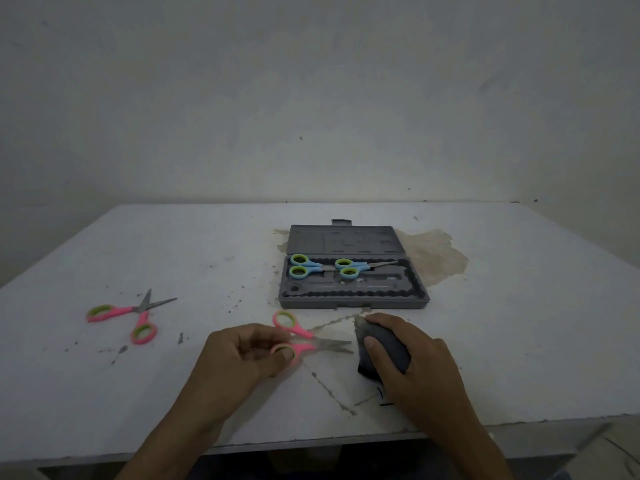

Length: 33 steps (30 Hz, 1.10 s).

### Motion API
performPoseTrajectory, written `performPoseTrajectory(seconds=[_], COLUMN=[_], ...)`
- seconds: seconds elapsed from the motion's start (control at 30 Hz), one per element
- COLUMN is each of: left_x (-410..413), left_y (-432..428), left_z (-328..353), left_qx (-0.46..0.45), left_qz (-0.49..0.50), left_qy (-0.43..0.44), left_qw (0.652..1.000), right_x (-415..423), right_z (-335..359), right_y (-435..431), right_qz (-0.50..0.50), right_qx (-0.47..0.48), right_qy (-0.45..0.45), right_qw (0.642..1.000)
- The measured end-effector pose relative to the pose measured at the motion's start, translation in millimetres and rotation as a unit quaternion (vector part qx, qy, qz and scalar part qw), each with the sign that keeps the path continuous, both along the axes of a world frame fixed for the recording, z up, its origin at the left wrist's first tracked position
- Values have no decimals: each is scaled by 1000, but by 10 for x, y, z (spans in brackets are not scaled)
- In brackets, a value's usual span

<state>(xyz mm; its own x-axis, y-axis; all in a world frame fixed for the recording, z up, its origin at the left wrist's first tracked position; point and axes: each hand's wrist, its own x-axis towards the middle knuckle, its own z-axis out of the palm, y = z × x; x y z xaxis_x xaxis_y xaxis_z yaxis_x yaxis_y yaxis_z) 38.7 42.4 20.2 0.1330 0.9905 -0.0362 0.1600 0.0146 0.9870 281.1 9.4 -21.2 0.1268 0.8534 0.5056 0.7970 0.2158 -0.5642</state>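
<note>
No text, label, brand, number or sign can be read anywhere. The open lid of the grey case (346,241) bears moulded raised shapes, too blurred to tell whether any are letters. A few black strokes (383,398) stand on the worktop (519,306) just beside the right hand (415,362), and they form no legible character.
</note>
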Motion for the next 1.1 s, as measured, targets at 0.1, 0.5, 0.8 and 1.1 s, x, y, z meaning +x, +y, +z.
performPoseTrajectory(seconds=[0.1, 0.5, 0.8, 1.1], left_x=[19, 78, 176, 105], left_y=[31, 124, 123, 87], left_z=[-1, -24, 5, 83], left_qx=[-15, 5, 40, 17], left_qz=[24, -104, -72, -73], left_qy=[-33, 58, 46, -24], left_qw=[999, 993, 996, 997], right_x=[-9, -21, -19, -63], right_z=[6, 22, 36, 89], right_y=[1, -8, -20, -21], right_qz=[-3, 2, -3, -31], right_qx=[-2, -8, -2, -24], right_qy=[0, -32, -11, 22], right_qw=[1000, 999, 1000, 999])
